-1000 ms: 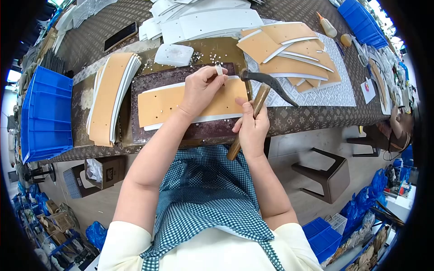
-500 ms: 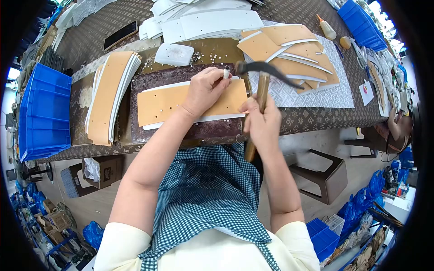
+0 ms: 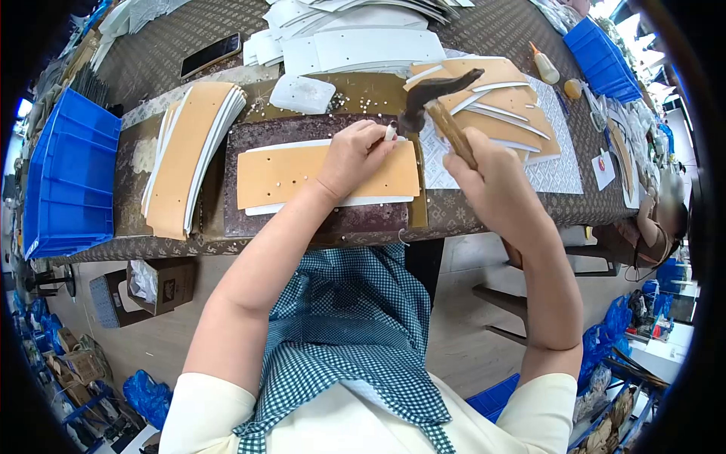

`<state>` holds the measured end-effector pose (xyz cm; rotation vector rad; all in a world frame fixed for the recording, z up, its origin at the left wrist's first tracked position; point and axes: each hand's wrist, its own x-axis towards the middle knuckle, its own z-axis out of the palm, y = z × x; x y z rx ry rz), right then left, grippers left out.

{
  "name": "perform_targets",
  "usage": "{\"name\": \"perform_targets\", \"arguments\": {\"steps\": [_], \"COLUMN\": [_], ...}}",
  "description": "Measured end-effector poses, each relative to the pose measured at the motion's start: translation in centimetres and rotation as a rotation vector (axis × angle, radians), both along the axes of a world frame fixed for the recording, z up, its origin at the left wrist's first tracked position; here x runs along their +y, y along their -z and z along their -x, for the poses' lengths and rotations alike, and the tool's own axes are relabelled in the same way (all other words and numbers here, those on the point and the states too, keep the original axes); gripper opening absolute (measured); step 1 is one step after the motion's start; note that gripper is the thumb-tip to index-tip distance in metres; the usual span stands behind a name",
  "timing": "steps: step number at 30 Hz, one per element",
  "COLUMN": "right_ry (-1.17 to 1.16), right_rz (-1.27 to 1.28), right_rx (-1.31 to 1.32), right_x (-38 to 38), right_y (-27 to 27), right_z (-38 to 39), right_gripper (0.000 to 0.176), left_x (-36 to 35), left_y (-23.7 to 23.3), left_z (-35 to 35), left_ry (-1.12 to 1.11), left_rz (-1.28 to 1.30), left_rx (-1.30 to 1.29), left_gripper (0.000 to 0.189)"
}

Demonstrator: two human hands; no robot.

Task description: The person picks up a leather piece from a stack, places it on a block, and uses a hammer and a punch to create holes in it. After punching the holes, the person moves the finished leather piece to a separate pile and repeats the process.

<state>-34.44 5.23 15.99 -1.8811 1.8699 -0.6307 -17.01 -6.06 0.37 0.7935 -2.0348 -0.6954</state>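
My left hand (image 3: 351,160) is closed around a short hand punch (image 3: 391,132) whose pale upper end stands out past the fingers. It is over the right part of a tan curved panel (image 3: 265,178), which has several small holes and a white layer showing under its edges. The punch's lower tip is hidden by the hand. A dark, scuffed board (image 3: 344,218) lies beneath the panel. Wrapped around the wooden handle of a hammer (image 3: 451,135), my right hand (image 3: 503,178) is to the right of the panel. The hammer's dark curved head is raised close to the punch.
Left of the board lies a stack of tan and white panels (image 3: 187,155); fanned panels (image 3: 503,98) are at the right. White sheets (image 3: 370,49), a phone (image 3: 210,55) and a whitish block (image 3: 302,94) with small punched dots sit behind. Blue bins (image 3: 72,178) flank the table.
The hammer has swung, with its handle now slanting down to the right and its head nearer the punch. My right forearm has shifted right. My left hand keeps its hold on the punch.
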Motion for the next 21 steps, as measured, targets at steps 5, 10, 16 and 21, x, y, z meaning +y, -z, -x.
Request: {"name": "perform_targets", "arguments": {"steps": [5, 10, 16, 21], "right_ry": [0.089, 0.024, 0.218, 0.483], "right_rz": [0.428, 0.646, -0.051, 0.06], "right_rx": [-0.394, -0.74, -0.26, -0.984], "right_x": [0.0, -0.9, 1.3, 3.5], "right_y": [-5.8, -3.8, 4.3, 10.2], "right_z": [-1.5, -2.7, -0.2, -2.8], "right_gripper": [0.026, 0.023, 0.02, 0.019], "left_x": [0.1, 0.4, 0.1, 0.3], "left_y": [0.3, -0.3, 0.5, -0.4], "left_z": [-0.1, -0.1, -0.1, -0.1], "left_ry": [0.008, 0.011, 0.01, 0.034], "left_rz": [-0.008, -0.038, -0.025, -0.098], "left_rx": [-0.013, -0.008, 0.012, -0.021], "left_gripper": [0.012, 0.012, 0.014, 0.021]}}
